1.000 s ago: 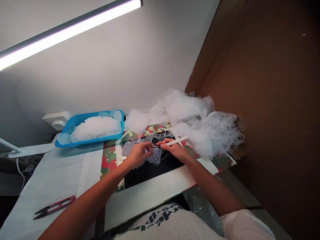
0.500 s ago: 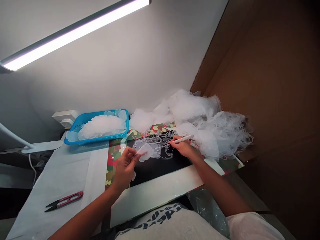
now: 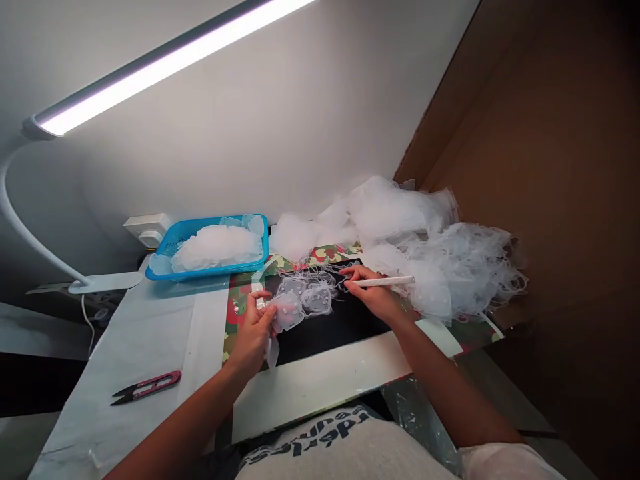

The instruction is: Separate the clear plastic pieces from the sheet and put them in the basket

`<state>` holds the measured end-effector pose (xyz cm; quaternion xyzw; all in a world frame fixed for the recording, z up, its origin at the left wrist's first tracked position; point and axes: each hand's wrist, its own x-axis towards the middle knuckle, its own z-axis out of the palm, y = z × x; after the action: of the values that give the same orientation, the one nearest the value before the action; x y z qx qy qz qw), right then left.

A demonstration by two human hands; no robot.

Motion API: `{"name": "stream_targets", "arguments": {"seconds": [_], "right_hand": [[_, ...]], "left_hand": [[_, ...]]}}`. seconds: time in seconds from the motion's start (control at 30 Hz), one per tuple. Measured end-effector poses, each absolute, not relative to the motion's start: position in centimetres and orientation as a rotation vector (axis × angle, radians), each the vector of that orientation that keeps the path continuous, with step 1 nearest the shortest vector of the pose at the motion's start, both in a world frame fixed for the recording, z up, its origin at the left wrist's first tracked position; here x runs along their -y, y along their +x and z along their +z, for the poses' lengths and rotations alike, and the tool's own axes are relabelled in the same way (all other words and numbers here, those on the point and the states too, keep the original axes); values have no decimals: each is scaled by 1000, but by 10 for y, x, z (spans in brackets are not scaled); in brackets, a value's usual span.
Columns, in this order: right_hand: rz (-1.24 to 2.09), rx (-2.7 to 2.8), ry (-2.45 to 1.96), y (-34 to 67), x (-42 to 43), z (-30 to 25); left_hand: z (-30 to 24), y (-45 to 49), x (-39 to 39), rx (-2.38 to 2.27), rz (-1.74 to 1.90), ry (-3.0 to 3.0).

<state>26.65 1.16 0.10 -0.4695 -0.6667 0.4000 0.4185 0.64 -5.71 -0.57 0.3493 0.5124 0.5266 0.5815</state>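
Note:
My left hand [image 3: 256, 333] pinches a sheer white fabric piece [image 3: 289, 313] dotted with small white spots. A narrow flap of pale fabric [image 3: 272, 351] hangs below its fingers. My right hand [image 3: 370, 290] grips a slim white pen-like tool [image 3: 387, 281]; its handle sticks out to the right and its tip is hard to make out. Between the hands, a second dotted sheer piece [image 3: 318, 298] and thin fabric trimmings [image 3: 320, 270] lie over a black panel [image 3: 313, 340].
A blue basket [image 3: 205, 272] of white fabric pieces stands at the back left. Red-handled thread snips [image 3: 147, 387] lie on the left. Heaped sheer fabric [image 3: 465, 273] fills the right, beside a cardboard wall [image 3: 540, 167]. A lit lamp [image 3: 175, 67] hangs overhead.
The small smooth piece in my left hand's fingers has given way to a dotted sheer one. My right hand has moved away from the fabric, its tool now lying flatter. The view has shifted slightly.

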Motion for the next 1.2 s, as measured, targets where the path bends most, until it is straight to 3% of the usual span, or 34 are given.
{"name": "stream_targets", "arguments": {"seconds": [0.2, 0.67, 0.93, 1.2], "right_hand": [[1360, 1734, -950, 239, 16, -2], [1069, 1804, -1082, 221, 37, 5], [444, 1802, -1320, 223, 29, -10], [714, 1756, -1425, 246, 32, -9]], "left_hand": [[-5, 18, 39, -1173, 1103, 868], [-10, 26, 40, -1097, 1039, 554], [-14, 26, 44, -1057, 994, 543], [-10, 25, 50, -989, 1004, 635]]}}
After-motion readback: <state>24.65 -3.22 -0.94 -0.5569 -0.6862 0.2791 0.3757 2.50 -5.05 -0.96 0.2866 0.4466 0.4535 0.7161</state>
